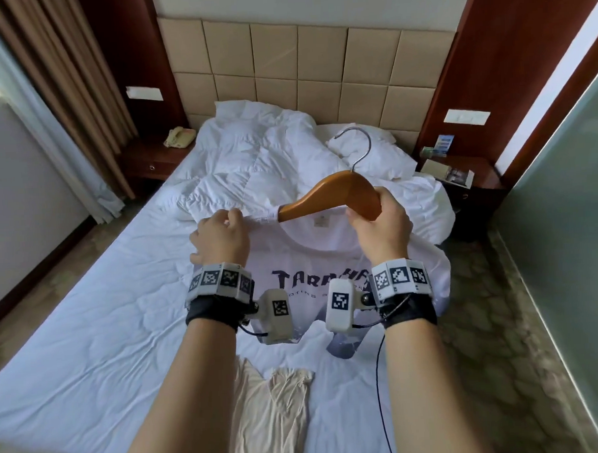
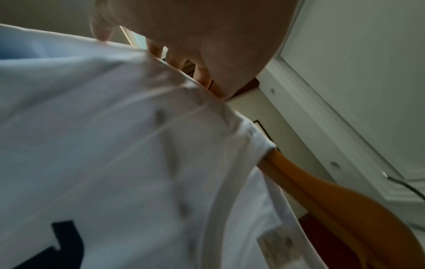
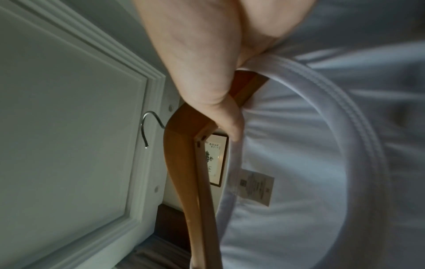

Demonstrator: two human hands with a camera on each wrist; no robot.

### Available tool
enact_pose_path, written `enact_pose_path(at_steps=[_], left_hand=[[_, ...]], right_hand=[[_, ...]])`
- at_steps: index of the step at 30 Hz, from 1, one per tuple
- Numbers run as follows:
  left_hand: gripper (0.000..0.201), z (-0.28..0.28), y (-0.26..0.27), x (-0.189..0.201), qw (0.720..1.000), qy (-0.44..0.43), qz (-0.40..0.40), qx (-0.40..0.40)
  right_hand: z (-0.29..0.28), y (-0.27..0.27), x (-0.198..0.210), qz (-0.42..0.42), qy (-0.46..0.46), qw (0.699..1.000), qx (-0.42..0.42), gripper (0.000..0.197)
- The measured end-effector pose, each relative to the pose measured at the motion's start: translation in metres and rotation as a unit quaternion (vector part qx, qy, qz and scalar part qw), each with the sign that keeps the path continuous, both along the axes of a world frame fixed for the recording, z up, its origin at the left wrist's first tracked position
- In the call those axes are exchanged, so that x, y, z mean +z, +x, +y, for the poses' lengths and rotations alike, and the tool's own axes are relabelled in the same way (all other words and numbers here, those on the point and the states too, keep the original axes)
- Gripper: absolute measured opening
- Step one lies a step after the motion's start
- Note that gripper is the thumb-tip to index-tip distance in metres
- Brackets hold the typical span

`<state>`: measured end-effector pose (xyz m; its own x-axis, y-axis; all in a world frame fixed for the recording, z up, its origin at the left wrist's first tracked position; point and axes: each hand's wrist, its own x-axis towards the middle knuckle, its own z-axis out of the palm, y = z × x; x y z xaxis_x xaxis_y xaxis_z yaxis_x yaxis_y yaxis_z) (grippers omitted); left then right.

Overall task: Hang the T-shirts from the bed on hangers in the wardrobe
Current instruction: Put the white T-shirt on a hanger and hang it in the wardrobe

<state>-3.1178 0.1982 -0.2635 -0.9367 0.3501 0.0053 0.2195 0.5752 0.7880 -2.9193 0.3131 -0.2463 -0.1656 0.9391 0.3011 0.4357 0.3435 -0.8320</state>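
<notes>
A white T-shirt (image 1: pixel 312 256) with dark lettering is held up over the bed (image 1: pixel 90 338). A wooden hanger (image 1: pixel 334 194) with a metal hook (image 1: pixel 359 145) has its left end inside the shirt's left shoulder. My left hand (image 1: pixel 222 236) pinches that shoulder fabric (image 2: pixel 138 102). My right hand (image 1: pixel 379 219) grips the hanger's right end (image 3: pixel 184 163) together with the collar (image 3: pixel 333 102). A cream T-shirt (image 1: pixel 271 398) lies flat on the sheet near me.
A rumpled white duvet (image 1: pixel 270 152) and pillow (image 1: pixel 366 155) lie at the headboard (image 1: pixel 304 65). Nightstands stand on both sides, the left with a phone (image 1: pixel 179 136), the right (image 1: pixel 460 174) with booklets. Curtains (image 1: pixel 62 92) hang at left, a glass panel (image 1: pixel 564 214) at right.
</notes>
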Motion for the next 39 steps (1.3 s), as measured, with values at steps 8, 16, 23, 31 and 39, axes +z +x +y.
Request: enact_pose_path(at_steps=[8, 16, 23, 31, 39], left_hand=[[0.035, -0.011, -0.017, -0.002, 0.993, 0.095, -0.062, -0.04], [0.034, -0.033, -0.062, -0.005, 0.968, 0.167, -0.183, 0.026], [0.01, -0.046, -0.114, -0.001, 0.932, 0.168, -0.315, -0.068], [0.023, -0.054, -0.154, -0.012, 0.919, 0.206, -0.337, -0.001], [0.021, -0.053, -0.176, 0.017, 0.972, 0.174, -0.145, -0.065]], right_hand=[[-0.004, -0.007, -0.006, 0.02, -0.017, 0.999, -0.026, 0.029], [-0.01, -0.042, -0.006, 0.015, -0.024, 0.999, -0.044, 0.031], [-0.019, -0.072, 0.001, 0.013, -0.05, 0.99, -0.128, 0.032], [-0.036, -0.105, 0.006, 0.009, -0.006, 0.998, -0.061, 0.036], [-0.055, -0.135, 0.01, -0.027, -0.005, 0.999, -0.023, 0.036]])
